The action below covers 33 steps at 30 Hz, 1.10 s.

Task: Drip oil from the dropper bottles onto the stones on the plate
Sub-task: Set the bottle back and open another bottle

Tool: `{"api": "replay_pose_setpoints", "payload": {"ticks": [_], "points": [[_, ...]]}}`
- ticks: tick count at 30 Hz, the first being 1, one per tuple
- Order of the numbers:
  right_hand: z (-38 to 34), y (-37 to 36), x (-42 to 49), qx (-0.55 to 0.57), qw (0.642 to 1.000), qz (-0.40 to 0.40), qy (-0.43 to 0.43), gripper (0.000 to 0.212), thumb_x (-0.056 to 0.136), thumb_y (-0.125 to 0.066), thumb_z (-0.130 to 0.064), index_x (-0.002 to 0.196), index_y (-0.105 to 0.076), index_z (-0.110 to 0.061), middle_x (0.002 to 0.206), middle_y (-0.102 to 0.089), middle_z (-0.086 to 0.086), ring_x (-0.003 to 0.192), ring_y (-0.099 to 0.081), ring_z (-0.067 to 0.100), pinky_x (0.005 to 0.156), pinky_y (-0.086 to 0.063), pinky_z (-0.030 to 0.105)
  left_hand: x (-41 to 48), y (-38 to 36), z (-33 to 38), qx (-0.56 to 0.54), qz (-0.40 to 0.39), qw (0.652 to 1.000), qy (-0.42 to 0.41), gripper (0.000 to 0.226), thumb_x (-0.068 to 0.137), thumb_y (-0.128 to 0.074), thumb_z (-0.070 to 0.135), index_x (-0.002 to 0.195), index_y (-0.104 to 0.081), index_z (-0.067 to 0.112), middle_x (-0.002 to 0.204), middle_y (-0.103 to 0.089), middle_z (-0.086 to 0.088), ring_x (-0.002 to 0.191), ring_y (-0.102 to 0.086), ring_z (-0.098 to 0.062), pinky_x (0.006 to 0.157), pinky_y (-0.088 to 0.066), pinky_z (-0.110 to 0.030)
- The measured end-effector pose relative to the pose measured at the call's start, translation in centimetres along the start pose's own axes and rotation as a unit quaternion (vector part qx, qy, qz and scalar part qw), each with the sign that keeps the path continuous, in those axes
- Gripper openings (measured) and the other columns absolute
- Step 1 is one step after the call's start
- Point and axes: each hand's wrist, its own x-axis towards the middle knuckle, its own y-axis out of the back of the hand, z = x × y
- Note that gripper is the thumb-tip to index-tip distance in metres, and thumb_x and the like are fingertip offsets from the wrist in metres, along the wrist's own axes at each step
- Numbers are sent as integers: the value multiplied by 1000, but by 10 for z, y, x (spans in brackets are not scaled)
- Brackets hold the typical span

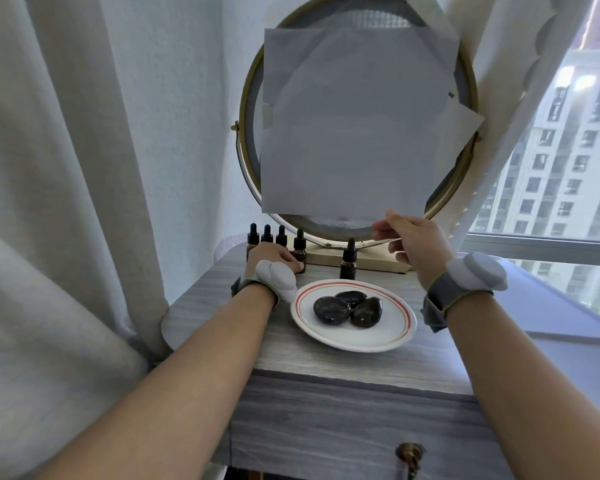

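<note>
Three dark polished stones (347, 308) lie together on a white plate (392, 336) with a red rim line, in the middle of the small grey table. Behind the plate stand several amber dropper bottles with black caps. Three of them (267, 233) form a row at the back left. My left hand (272, 256) reaches in front of that row, its fingers curled round a fourth bottle (299, 245). A fifth bottle (349, 259) stands alone just behind the plate. My right hand (413, 237) is raised, pinching the lower rim of the round mirror (463, 188).
The brass-framed mirror is covered with taped grey paper sheets (350, 126) and stands on a cream base (371, 259) at the back of the grey table (326, 362). Curtains hang on the left. A window (565, 188) is on the right. A drawer pull (409, 455) is below.
</note>
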Motion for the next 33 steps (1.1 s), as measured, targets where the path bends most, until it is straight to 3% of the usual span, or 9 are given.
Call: {"api": "replay_pose_setpoints", "payload": {"ticks": [2, 11, 15, 18, 22, 24, 27, 30, 33], "points": [[1, 0, 0, -2, 1000, 0, -7, 33, 98, -50, -36, 78, -70, -20, 68, -71, -9, 53, -49, 7, 50, -38, 18, -1, 0, 1, 15, 9, 1000, -8, 17, 85, -64, 30, 95, -74, 22, 109, -70, 0, 108, -60, -17, 95, -40, -19], [5, 4, -2, -9, 999, 13, -28, 33, 98, -49, -35, 79, -69, -18, 72, -70, -7, 54, -48, 8, 51, -37, 20, -4, -1, 3, 45, 21, 998, -33, 23, 89, -57, 28, 102, -73, 17, 108, -70, -5, 104, -62, -20, 93, -45, -24], [6, 3, -2, -11, 999, 9, -35, 33, 98, -49, -35, 77, -69, -18, 74, -69, -3, 54, -47, 9, 51, -37, 20, -11, -4, 5, -90, 30, 991, -91, 20, 85, -65, 25, 99, -73, 13, 82, -71, -7, 70, -65, -14, 71, -51, -20], [6, 1, -1, -21, 999, 7, -35, 34, 98, -49, -35, 76, -68, -18, 76, -69, -2, 54, -47, 9, 53, -37, 20, -15, -3, 17, -165, -34, 976, -139, 26, 82, -70, 21, 105, -70, 10, 79, -68, -3, 63, -61, -7, 62, -51, -11], [7, 3, -1, -16, 999, 12, -37, 35, 98, -49, -35, 76, -68, -18, 75, -69, -3, 55, -47, 10, 56, -40, 21, -11, -1, 39, -124, -136, 972, -149, 38, 77, -76, 21, 111, -65, 12, 88, -69, -2, 66, -64, -4, 55, -50, -9], [8, 4, -1, -15, 999, 15, -39, 34, 98, -49, -36, 77, -68, -18, 75, -69, -4, 56, -48, 10, 59, -42, 22, -9, -4, 48, -79, -164, 975, -131, 38, 76, -76, 22, 111, -64, 12, 86, -67, -2, 68, -64, -8, 58, -52, -10], [9, 5, -1, -11, 999, 18, -41, 34, 98, -48, -35, 77, -68, -18, 75, -69, -3, 58, -48, 10, 60, -43, 22, -8, -10, 57, -1, -190, 973, -128, 32, 78, -74, 28, 105, -68, 13, 79, -65, 3, 79, -63, -15, 74, -52, -21], [9, 6, -2, -6, 999, 26, -37, 34, 98, -48, -35, 77, -68, -18, 75, -69, -3, 58, -49, 10, 59, -42, 22, -9, -16, 59, 35, -182, 972, -144, 32, 80, -72, 29, 107, -68, 12, 94, -67, 0, 89, -61, -16, 74, -46, -21], [9, 5, -2, -16, 999, 36, -21, 34, 98, -48, -34, 77, -69, -18, 76, -69, -3, 58, -49, 9, 57, -41, 21, -10, -18, 58, 54, -163, 973, -156, 33, 81, -70, 33, 108, -67, 14, 102, -66, -1, 96, -60, -18, 85, -44, -26]]}}
